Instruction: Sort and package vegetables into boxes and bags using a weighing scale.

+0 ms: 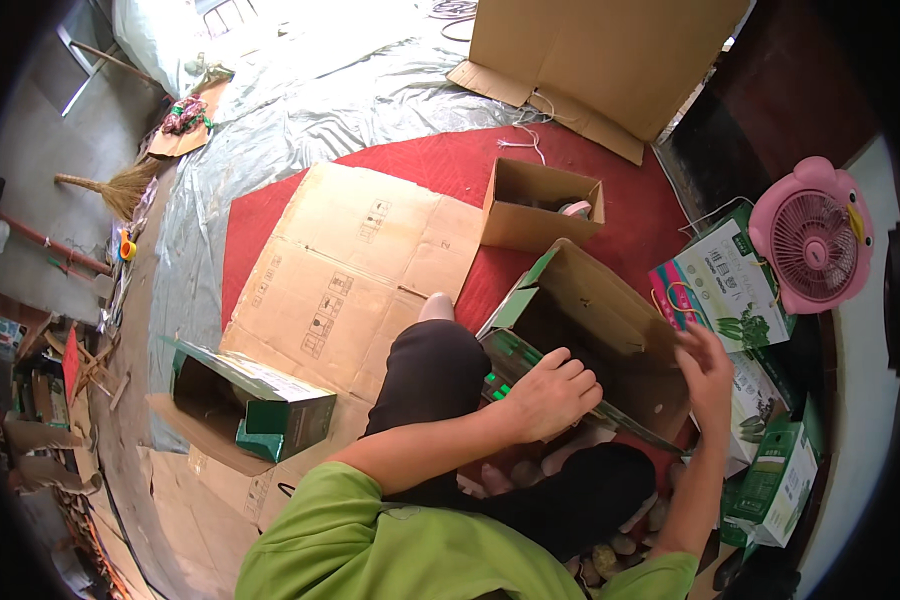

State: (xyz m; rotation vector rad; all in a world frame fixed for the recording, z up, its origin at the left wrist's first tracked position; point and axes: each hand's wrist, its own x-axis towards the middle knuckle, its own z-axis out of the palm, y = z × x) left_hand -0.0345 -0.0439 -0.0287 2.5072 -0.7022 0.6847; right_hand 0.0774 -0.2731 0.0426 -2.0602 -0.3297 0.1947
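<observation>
An open cardboard box [610, 290], green outside and brown inside, lies tilted in front of my crossed legs. My left hand [558, 396] is closed at its near edge, fingers curled over the rim; the fingertips are partly hidden. At the box's right side is my right hand [705, 365], with its fingers apart and nothing seen in them. Whether it touches the box wall I cannot tell. A flap with bright green patches [505, 360] shows on the box's left side, by my left hand.
A flattened cardboard sheet [355, 260] covers the floor ahead. Behind stands a small brown box [542, 205] with a tape roll inside. Another green box [300, 405] lies open at left. At right are printed cartons [735, 285] and a pink fan [815, 235].
</observation>
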